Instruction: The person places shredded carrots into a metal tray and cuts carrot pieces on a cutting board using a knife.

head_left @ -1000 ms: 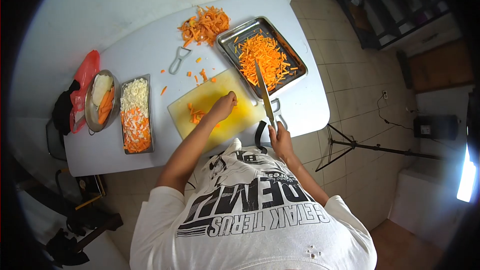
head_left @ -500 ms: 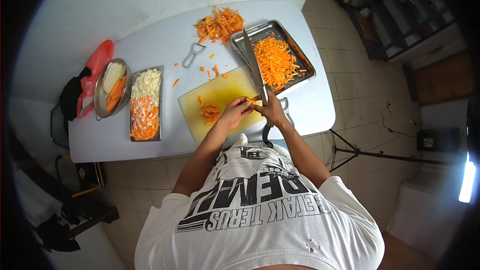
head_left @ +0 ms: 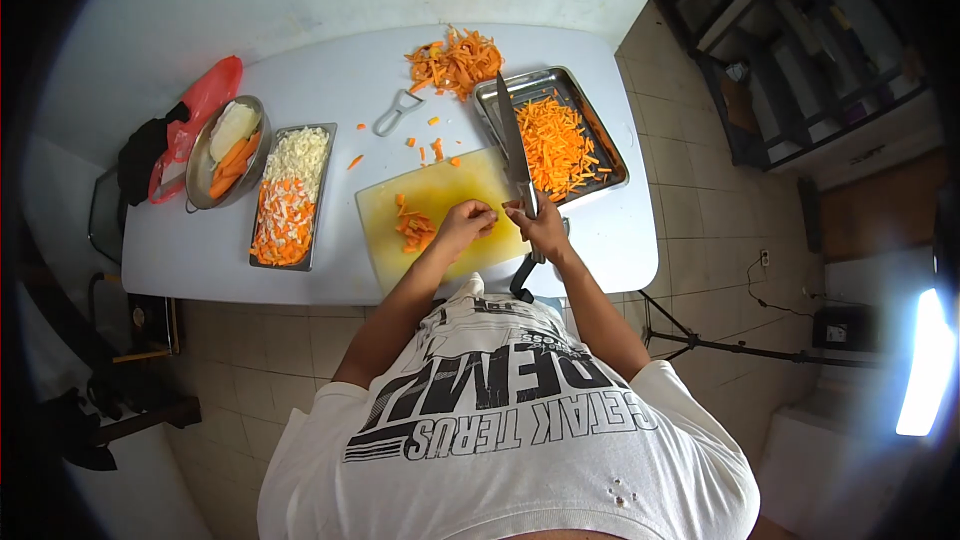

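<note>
My right hand (head_left: 543, 228) is closed around the handle of a large kitchen knife (head_left: 513, 135), its blade pointing away from me. The blade passes over the near-left rim of a metal tray (head_left: 618, 162) that holds a heap of carrot sticks (head_left: 556, 145). Just left of it, my left hand (head_left: 468, 224) hovers above the yellow-stained cutting board (head_left: 468, 178) with its fingers curled together; whatever is between the fingertips is too small to make out. Cut carrot pieces (head_left: 415, 230) lie in a small pile on the board's left side.
Carrot peelings (head_left: 455, 62) are heaped at the back, with a peeler (head_left: 397, 112) nearby among scattered carrot bits. Leftward stand a tray of chopped white and orange vegetables (head_left: 288, 195), a metal bowl (head_left: 260, 145) with whole carrots, and a red plastic bag (head_left: 213, 90).
My hands have moved apart; the orange carrot piece that showed between them is no longer visible there. The knife stays in my right hand. The whole view has shifted slightly.
</note>
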Demonstrator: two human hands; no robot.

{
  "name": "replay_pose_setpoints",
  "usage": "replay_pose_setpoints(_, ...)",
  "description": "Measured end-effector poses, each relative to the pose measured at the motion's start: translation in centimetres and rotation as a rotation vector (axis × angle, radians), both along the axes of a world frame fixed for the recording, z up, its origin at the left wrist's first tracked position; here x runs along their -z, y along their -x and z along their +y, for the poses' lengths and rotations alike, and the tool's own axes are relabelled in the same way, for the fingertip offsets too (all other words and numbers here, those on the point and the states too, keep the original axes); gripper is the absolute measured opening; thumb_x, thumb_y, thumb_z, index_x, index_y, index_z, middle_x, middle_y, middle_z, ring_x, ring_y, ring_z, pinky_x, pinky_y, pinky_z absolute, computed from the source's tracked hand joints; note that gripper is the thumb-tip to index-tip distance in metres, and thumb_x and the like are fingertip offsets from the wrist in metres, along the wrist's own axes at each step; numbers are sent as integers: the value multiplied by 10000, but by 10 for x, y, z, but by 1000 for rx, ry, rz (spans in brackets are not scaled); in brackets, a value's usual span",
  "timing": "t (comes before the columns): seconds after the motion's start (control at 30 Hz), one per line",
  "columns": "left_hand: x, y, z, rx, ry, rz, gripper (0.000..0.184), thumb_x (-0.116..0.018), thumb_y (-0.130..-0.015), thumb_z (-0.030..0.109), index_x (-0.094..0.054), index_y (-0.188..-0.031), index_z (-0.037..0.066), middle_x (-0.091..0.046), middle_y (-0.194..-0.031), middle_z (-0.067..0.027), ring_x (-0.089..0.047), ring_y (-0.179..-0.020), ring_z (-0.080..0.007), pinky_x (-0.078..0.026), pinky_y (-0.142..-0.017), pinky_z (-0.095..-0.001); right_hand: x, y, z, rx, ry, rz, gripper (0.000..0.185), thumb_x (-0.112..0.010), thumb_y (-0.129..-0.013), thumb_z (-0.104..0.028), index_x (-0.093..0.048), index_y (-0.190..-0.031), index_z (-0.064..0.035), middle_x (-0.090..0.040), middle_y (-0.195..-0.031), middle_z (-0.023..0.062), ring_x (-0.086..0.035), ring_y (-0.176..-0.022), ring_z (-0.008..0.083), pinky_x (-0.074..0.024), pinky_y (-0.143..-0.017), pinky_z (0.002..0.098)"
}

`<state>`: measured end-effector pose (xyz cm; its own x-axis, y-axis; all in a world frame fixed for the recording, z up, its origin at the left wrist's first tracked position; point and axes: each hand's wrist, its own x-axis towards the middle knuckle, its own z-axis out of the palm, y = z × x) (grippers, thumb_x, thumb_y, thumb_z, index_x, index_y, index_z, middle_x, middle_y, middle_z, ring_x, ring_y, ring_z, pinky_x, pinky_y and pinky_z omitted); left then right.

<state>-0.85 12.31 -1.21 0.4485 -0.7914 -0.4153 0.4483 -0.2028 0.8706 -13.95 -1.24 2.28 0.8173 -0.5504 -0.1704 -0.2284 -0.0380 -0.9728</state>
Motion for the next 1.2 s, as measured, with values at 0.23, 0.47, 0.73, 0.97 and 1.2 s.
replay_pose_setpoints(0.23, -5, -4, -18, -84, 131, 153, 126, -628, -920, 151, -613, -1004, 58, -615, -915, -15, -613, -866, -111, -522, -784, -256, -21, -7, 1, -33, 92, 35, 369, -799, -765, -197, -565, -989, -20, -604, -730, 25, -517, -521, 77, -421, -455, 234)
replay_pose_setpoints(0.47, -21, -9, -26, -32, 92, -95, 185, -671, -890, 191, -643, -960, 22, -610, -851, 3, -597, -754, -84, -517, -711, -228, -22, -14, -12, 14, 42, 95, 265, -754, -806, -158, -534, -897, -43, -543, -669, -2, -510, -507, 80, -418, -451, 236)
replay_pose_setpoints(0.73, 20, -31, -26, 121, -136, -748, 178, -672, -841, 123, -646, -1002, 51, -633, -914, -69, -632, -787, -221, -537, -752, -310, -16, -13, -45, 88, 35, 29, 164, -683, -849, -139, -569, -877, -24, -546, -609, 14, -516, -468, 96, -438, -433, 254)
replay_pose_setpoints(0.97, 27, -17, -16, 463, -82, -1416, 243, -611, -772, 45, -652, -1008, 85, -565, -1066, -116, -568, -1049, -304, -531, -822, -404, -11, 18, -31, 199, -71, 16, 138, -635, -894, -126, -557, -936, -21, -683, -788, 71, -501, -470, 64, -416, -429, 225)
replay_pose_setpoints(1.2, 26, -4, -30, 729, -302, -1640, 213, -547, -811, 46, -634, -1002, 84, -576, -1039, -121, -592, -1017, -313, -547, -802, -415, -8, 49, -12, 270, -122, 51, 137, -620, -895, -107, -507, -894, -30, -691, -818, 89, -493, -453, 64, -418, -421, 215)
